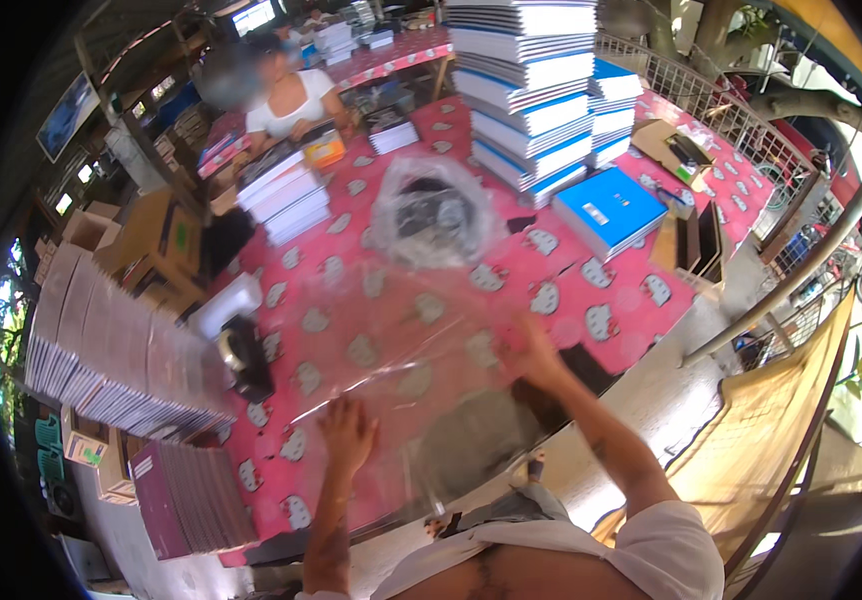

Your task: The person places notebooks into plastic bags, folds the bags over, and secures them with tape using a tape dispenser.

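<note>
Plastic: a clear plastic sheet (pixel 406 365) is spread on the near part of the worktop (pixel 641 325), between and under the hands; its outline is lost in glare, its layers cannot be counted.
Left hand: the left hand (pixel 349 430) is laid on the sheet, fingers spread, nothing grasped.
Right hand: the right hand (pixel 539 355) is motion-blurred at the sheet's right side; whether film is gripped by its fingers cannot be told.
Dark item: a dark flat item (pixel 593 370) is partly covered by the right forearm; kind unclear.
Bag: dark contents are blurred inside a clear plastic bag (pixel 471 215).
Tall stack: the top of the blue-edged book stack (pixel 531 110) is cut off.
Worktop: covered in pink cat-print cloth; a tape dispenser (pixel 244 358) is placed at left, near leaning book piles (pixel 126 345).
Room: a co-worker (pixel 296 105) is seated across; mesh railing (pixel 721 100) and tan tarp (pixel 766 400) are seen right.
</note>
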The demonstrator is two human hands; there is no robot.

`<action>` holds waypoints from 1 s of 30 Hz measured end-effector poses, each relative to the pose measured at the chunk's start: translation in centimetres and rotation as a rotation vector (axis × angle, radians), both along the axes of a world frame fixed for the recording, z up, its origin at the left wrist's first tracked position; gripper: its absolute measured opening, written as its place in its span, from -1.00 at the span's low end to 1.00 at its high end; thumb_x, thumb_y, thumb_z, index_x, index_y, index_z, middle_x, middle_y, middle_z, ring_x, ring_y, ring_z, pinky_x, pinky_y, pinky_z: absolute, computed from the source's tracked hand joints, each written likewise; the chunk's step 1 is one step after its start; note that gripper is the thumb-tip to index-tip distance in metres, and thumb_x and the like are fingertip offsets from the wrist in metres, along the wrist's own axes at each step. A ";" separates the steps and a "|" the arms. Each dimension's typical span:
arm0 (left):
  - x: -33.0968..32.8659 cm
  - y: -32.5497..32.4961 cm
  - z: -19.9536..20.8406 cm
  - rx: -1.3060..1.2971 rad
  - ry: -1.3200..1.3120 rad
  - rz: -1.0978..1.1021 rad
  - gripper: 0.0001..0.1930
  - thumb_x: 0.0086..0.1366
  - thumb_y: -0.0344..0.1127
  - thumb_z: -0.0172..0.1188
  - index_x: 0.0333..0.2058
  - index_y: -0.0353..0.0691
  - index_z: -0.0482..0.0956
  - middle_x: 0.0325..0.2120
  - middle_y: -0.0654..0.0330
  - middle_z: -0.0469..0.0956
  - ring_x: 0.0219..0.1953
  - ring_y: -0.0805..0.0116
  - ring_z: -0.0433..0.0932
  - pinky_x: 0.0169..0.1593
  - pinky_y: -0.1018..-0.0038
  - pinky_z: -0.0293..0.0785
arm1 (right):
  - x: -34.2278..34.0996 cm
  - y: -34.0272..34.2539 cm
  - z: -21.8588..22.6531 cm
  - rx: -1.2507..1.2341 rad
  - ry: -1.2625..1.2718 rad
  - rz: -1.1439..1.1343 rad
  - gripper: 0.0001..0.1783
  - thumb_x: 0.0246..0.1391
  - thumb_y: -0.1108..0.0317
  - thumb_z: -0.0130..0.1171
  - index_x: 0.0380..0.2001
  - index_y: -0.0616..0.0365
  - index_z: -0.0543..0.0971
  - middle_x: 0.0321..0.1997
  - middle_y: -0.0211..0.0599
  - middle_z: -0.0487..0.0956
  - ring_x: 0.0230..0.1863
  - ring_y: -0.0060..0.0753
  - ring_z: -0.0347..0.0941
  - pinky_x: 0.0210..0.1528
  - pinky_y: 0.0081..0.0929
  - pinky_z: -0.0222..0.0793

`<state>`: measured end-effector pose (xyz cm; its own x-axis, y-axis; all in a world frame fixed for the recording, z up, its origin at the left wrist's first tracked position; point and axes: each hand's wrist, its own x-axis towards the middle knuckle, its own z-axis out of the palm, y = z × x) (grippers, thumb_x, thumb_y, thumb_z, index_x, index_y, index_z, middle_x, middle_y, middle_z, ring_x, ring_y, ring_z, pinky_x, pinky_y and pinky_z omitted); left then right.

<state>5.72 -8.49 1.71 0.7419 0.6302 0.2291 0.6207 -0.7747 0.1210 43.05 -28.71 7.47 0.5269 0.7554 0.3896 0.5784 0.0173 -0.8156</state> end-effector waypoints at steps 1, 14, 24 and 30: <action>2.9 -0.8 1.6 0.002 0.001 -0.013 -0.39 0.30 0.02 0.17 0.23 -0.19 0.39 0.26 -0.16 0.30 0.29 -0.29 0.22 0.23 -0.29 0.14 | 7.0 -1.9 -0.7 -0.015 -0.076 -0.315 -0.29 -0.02 0.33 0.37 0.22 0.23 0.39 0.26 0.08 0.39 0.31 -0.02 0.31 0.30 -0.15 0.24; 64.3 -7.1 10.2 -0.248 -0.423 -0.724 -0.34 0.37 -0.02 0.15 0.24 -0.43 0.28 0.19 -0.23 0.36 0.25 -0.16 0.33 0.28 0.12 0.28 | 42.5 -9.6 -2.4 0.280 1.286 -0.734 -0.27 0.03 -0.07 0.32 0.21 -0.01 0.40 0.18 -0.22 0.48 0.16 -0.21 0.36 0.15 0.45 -0.02; 81.4 -5.8 8.0 -0.509 0.227 -0.521 -0.02 0.27 0.44 -0.06 0.17 -0.56 0.39 0.16 -0.37 0.39 0.24 -0.24 0.38 0.31 0.14 0.29 | 39.2 -12.9 -2.3 0.280 1.260 -0.703 -0.41 0.16 0.13 0.24 0.19 0.10 0.38 0.13 -0.28 0.47 0.17 -0.26 0.34 0.12 0.21 0.21; 76.6 -4.6 8.6 -1.104 0.386 -0.422 0.02 0.06 0.42 0.26 0.08 -0.60 0.47 0.00 -0.26 0.56 0.05 -0.05 0.56 0.14 0.22 0.44 | 38.2 -12.8 -0.7 0.200 1.189 -0.644 -0.27 0.17 0.11 0.21 0.34 0.04 0.23 0.33 -0.15 0.33 0.35 -0.11 0.20 0.19 0.22 0.22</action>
